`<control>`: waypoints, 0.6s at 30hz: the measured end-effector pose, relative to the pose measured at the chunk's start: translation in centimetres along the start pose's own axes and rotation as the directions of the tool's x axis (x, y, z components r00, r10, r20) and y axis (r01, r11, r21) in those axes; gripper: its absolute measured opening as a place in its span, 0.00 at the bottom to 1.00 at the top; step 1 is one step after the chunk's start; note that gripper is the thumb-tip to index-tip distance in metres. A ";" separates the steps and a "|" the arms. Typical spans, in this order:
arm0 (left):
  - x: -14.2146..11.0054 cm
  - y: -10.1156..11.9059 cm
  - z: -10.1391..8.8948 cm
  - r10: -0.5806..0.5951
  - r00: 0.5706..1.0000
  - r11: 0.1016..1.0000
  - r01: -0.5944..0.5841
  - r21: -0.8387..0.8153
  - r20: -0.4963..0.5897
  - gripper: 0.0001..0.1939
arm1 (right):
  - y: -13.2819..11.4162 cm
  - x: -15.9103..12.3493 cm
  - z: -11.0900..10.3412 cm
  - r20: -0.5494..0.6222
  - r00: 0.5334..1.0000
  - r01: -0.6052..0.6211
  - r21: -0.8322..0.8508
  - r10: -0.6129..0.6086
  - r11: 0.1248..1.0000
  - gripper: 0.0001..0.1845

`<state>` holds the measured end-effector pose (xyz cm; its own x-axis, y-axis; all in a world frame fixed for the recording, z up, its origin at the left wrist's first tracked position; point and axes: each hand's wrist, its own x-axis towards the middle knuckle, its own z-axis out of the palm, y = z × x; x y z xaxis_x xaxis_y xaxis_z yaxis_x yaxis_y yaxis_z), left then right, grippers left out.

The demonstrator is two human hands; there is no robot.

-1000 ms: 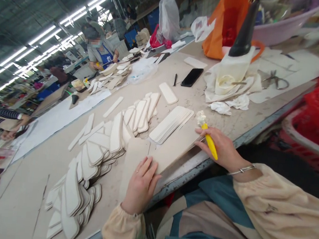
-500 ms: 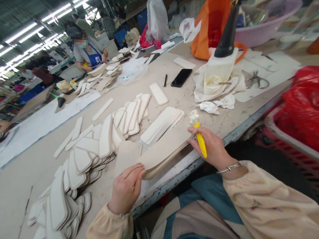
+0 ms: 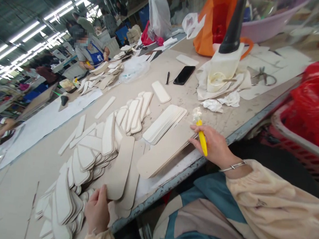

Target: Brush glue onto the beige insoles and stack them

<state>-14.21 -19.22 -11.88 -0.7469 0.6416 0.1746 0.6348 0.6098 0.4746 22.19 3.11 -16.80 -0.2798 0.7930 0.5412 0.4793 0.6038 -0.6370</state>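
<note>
My left hand (image 3: 97, 209) is closed on the near end of a long, round-ended beige card piece (image 3: 120, 164). Under it and to its right lies another such piece (image 3: 134, 176). My right hand (image 3: 214, 144) grips a yellow-handled brush (image 3: 202, 138), its head covered in white paste. The fingers of that hand are at the far end of a stack of beige pieces (image 3: 162, 149) lying along the table edge. Just beyond is a fanned stack of paler strips (image 3: 164, 124). A long heap of white-faced pieces (image 3: 81, 164) spreads left of my hands.
Beyond the brush stand a cut-open white jug (image 3: 224, 63) and crumpled tissue (image 3: 213, 105). A phone (image 3: 184, 75), scissors (image 3: 263, 77) and an orange bag (image 3: 212, 23) lie farther back. At right is a basket with red plastic (image 3: 317, 103). A co-worker (image 3: 91, 52) sits across the table.
My left hand has moved left and nearer from the beige stack, carrying one piece off it toward the heap. My right hand with the brush stays nearly in place at the stack's far end.
</note>
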 end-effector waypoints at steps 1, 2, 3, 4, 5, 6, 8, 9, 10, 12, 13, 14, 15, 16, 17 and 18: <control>-0.5 -0.4 -0.2 -0.008 1.000 0.998 0.006 0.065 0.030 0.20 | 0.0 0.0 0.0 0.004 1.000 0.005 -0.008 -0.005 1.000 0.18; -1.0 -0.6 -0.4 0.000 0.999 0.993 -0.004 0.117 0.041 0.18 | 0.0 0.0 0.0 0.006 1.000 0.009 -0.017 -0.009 1.000 0.18; -1.5 -0.5 -0.4 0.041 0.999 0.987 -0.045 0.154 0.034 0.17 | 0.0 0.0 0.0 0.007 1.000 0.014 -0.025 -0.014 1.000 0.18; -1.9 -0.2 -0.3 0.123 0.992 0.978 -0.124 0.170 0.014 0.18 | 0.0 0.0 0.0 0.006 1.000 0.020 -0.034 -0.020 0.999 0.17; -2.2 0.5 -0.1 0.237 0.972 0.958 -0.234 0.163 -0.001 0.20 | 0.0 0.0 0.0 0.004 1.000 0.028 -0.041 -0.028 0.999 0.17; -2.5 1.4 0.1 0.370 0.929 0.917 -0.367 0.157 0.008 0.24 | 0.0 0.0 0.0 0.005 0.999 0.037 -0.047 -0.036 0.998 0.17; -2.8 3.7 0.9 0.623 0.775 0.767 -0.632 0.108 0.109 0.31 | 0.0 0.0 0.0 0.008 0.999 0.048 -0.049 -0.048 0.998 0.17; -2.7 4.9 1.3 0.704 0.687 0.687 -0.723 0.070 0.181 0.33 | 0.0 0.0 0.0 0.008 0.999 0.050 -0.049 -0.050 0.998 0.17; -2.5 5.9 1.7 0.757 0.604 0.616 -0.787 0.035 0.249 0.35 | 0.1 0.0 0.0 0.007 0.999 0.050 -0.048 -0.050 0.998 0.17; -1.9 7.5 2.5 0.813 0.477 0.516 -0.856 -0.032 0.335 0.33 | 0.1 0.0 0.0 0.006 0.999 0.048 -0.047 -0.047 0.998 0.17; -1.5 8.0 2.8 0.827 0.438 0.488 -0.870 -0.065 0.352 0.30 | 0.1 -0.1 0.0 0.005 0.999 0.049 -0.045 -0.049 0.998 0.18; -1.1 8.3 3.0 0.839 0.414 0.472 -0.877 -0.094 0.355 0.27 | 0.1 -0.1 0.0 0.004 0.999 0.050 -0.042 -0.050 0.998 0.18; -0.7 8.4 3.1 0.850 0.394 0.458 -0.881 -0.121 0.348 0.24 | 0.1 -0.1 0.0 0.004 0.999 0.049 -0.040 -0.049 0.998 0.18; -0.3 8.4 3.1 0.861 0.377 0.444 -0.884 -0.145 0.342 0.22 | 0.1 -0.2 0.0 0.001 0.999 0.044 -0.040 -0.044 0.998 0.18; 0.0 8.3 3.0 0.870 0.362 0.432 -0.887 -0.162 0.335 0.20 | 0.0 -0.2 0.0 -0.003 0.999 0.035 -0.043 -0.035 0.998 0.18; 0.3 8.3 2.9 0.878 0.352 0.421 -0.890 -0.174 0.326 0.19 | 0.0 -0.2 0.0 -0.009 1.000 0.021 -0.047 -0.022 0.999 0.19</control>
<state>-8.57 -12.62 -10.44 0.3588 0.9124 0.1971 0.8977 -0.3951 0.1949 22.21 2.96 -16.91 -0.2827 0.7788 0.5599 0.5116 0.6162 -0.5988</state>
